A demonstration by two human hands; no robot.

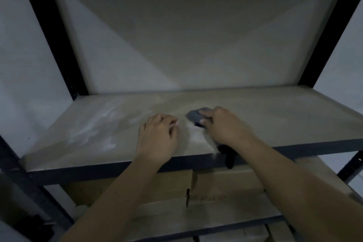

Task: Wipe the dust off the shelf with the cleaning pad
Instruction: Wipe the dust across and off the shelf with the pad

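A grey shelf board (pixel 284 116) spans the view, with pale dust smears (pixel 94 131) on its left half. My right hand (pixel 224 125) presses a dark grey cleaning pad (pixel 195 116) flat on the board near its middle; the pad's far end shows past my fingers. A dark strap or tail (pixel 228 155) hangs over the shelf's front edge below that hand. My left hand (pixel 159 135) rests on the board just left of the pad with its fingers curled and nothing visible in it.
Black metal uprights (pixel 53 31) frame the shelf left and right, with another board overhead. Cardboard boxes (pixel 225 184) fill the level below. A white wall (pixel 25 61) lies behind and at the left side.
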